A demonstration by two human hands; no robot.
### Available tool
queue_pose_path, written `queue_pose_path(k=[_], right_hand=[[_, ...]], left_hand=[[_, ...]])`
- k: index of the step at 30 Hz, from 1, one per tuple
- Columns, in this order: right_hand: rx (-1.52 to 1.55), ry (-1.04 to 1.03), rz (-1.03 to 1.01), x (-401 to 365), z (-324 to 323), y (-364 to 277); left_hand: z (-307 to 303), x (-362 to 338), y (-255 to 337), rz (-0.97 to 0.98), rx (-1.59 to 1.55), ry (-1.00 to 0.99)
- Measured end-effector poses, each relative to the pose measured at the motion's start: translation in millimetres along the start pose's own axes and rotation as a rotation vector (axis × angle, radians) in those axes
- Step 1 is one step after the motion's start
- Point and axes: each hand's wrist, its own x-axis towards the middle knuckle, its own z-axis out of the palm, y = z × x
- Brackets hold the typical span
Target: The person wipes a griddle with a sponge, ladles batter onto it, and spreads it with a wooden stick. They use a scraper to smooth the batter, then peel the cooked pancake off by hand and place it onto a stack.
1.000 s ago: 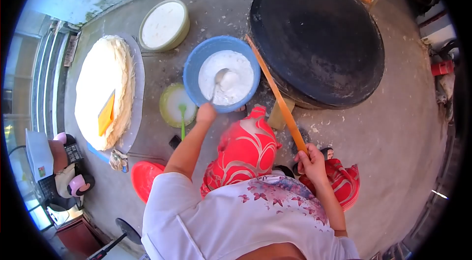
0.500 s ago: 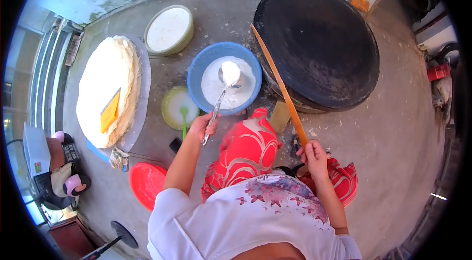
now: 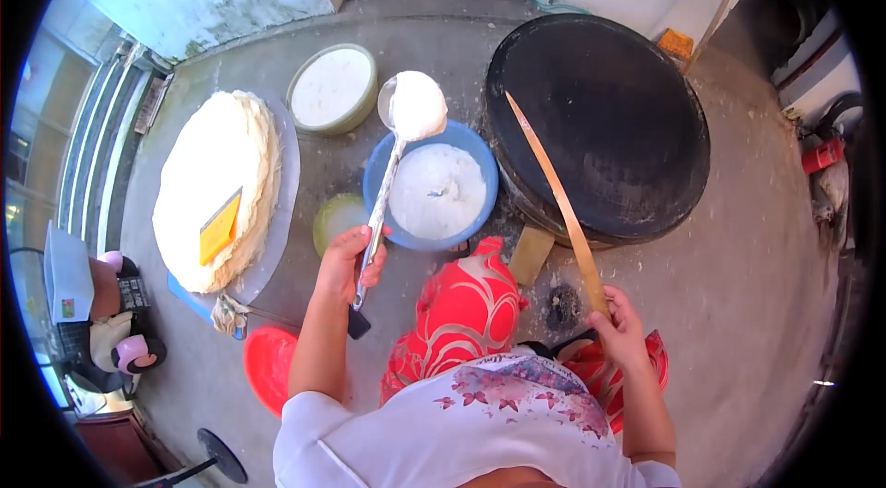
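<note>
My left hand [image 3: 354, 262] is wrapped around the handle of a metal ladle [image 3: 379, 202], lifted above the far rim of a blue basin [image 3: 372, 176]. A rounded lump of white batter [image 3: 418, 106] fills the ladle's bowl. More white batter [image 3: 434, 193] lies in the basin, its surface dented in the middle. In my right hand [image 3: 620, 327] is a long, thin wooden spatula [image 3: 565, 202], gripped at its near end. Its pointed tip reaches over the left edge of a large round black griddle [image 3: 600, 128].
Left, a tall stack of thin pale pancakes [image 3: 208, 202] carries a yellow scraper [image 3: 221, 230]. A tub of white batter [image 3: 332, 87] stands behind the basin. Nearby are a green bowl [image 3: 325, 228], a red basin [image 3: 265, 368] and a dark phone [image 3: 359, 325].
The left hand has raised the ladle of batter up and away from the blue basin. The right hand has moved slightly right and nearer with the wooden spatula. The view has tilted upward.
</note>
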Motion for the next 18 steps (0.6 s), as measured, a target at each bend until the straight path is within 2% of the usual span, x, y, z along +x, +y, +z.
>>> queue_pose_path(k=[5,7,10,12,14,16,18], right_hand=[[-0.165,-0.050,-0.009,20,-46,2],[-0.212,0.079,-0.087,29,-50,-5],[-0.349,0.161,-0.166,44,-47,-25],[-0.439,0.177,-0.235,58,-49,-31],[-0.529,0.194,-0.301,71,-50,-42],[-0.758,0.252,-0.489,85,-41,-60],[-0.786,0.233,-0.464,103,-37,-68]], left_hand=[[53,17,32,0.083,-0.055,-0.036],[70,38,35,0.100,-0.065,-0.059],[95,76,33,0.116,-0.084,-0.071],[111,105,28,0.120,-0.090,-0.070],[126,133,20,0.173,0.031,-0.043],[141,156,13,0.184,0.055,-0.028],[152,176,3,0.212,0.078,-0.007]])
